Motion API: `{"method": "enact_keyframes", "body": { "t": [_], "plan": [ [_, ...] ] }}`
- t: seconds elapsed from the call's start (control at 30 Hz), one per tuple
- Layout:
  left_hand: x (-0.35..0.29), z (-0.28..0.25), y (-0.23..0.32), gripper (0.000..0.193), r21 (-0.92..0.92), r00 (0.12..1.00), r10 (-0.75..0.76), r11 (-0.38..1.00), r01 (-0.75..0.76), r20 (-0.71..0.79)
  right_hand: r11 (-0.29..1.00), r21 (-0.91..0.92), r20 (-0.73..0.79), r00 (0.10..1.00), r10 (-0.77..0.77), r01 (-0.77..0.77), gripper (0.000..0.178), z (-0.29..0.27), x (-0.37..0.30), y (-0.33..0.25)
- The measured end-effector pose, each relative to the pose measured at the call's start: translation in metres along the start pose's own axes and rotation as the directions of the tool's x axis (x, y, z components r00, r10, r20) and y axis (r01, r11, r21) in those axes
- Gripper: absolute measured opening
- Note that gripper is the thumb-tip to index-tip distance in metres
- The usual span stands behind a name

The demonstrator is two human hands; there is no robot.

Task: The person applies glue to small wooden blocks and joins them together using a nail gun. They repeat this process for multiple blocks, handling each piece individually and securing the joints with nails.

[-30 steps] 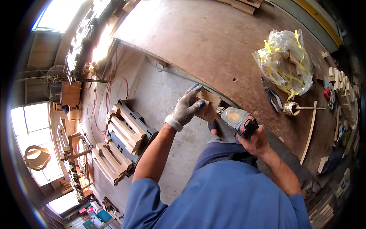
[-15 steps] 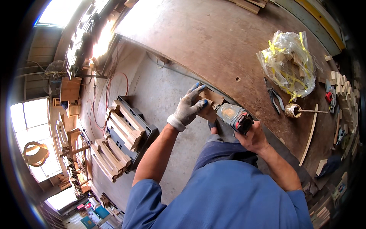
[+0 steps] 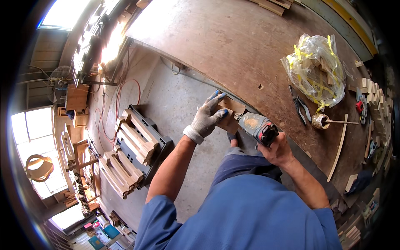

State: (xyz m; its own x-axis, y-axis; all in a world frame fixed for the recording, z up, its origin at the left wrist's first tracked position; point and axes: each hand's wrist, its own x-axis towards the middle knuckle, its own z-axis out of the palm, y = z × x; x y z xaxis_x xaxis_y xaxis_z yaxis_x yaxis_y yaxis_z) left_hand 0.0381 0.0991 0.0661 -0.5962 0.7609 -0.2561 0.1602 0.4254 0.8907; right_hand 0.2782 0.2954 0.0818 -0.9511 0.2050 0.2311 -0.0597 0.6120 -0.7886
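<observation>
My left hand (image 3: 205,118), in a whitish work glove with blue-stained fingertips, grips a flat wooden piece (image 3: 228,123) by the near edge of the workbench (image 3: 200,50). Its thumb rests on top of the wood and its fingers reach along the far side. My bare right hand (image 3: 276,151) is wrapped round the rear of a power tool (image 3: 256,126), grey with a worn tan patch and red and black parts. The tool looks like a drill, and its front end meets the right side of the wood. Exactly how tip and wood touch is too small to tell.
On the bench lie a clear plastic bag (image 3: 314,71) with yellow strips, pliers (image 3: 301,106), a small pot with a stick (image 3: 320,121) and a thin curved strip (image 3: 337,148). Stacked wooden frames (image 3: 135,139) on a dark pallet (image 3: 164,146) stand at left. Hoses (image 3: 138,89) trail across the floor.
Both hands, the wooden piece and the power tool have shifted very slightly to the right. The grips look the same.
</observation>
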Motion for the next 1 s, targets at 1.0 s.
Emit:
{"method": "enact_keyframes", "body": {
  "t": [1.0],
  "plan": [
    [0.000,0.001,-0.003,0.063,-0.037,1.000,-0.012,0.999,0.013,0.009,0.987,0.035,0.078,0.985,0.153,-0.156,0.024,-0.010,-0.012,-0.011]
  ]
}}
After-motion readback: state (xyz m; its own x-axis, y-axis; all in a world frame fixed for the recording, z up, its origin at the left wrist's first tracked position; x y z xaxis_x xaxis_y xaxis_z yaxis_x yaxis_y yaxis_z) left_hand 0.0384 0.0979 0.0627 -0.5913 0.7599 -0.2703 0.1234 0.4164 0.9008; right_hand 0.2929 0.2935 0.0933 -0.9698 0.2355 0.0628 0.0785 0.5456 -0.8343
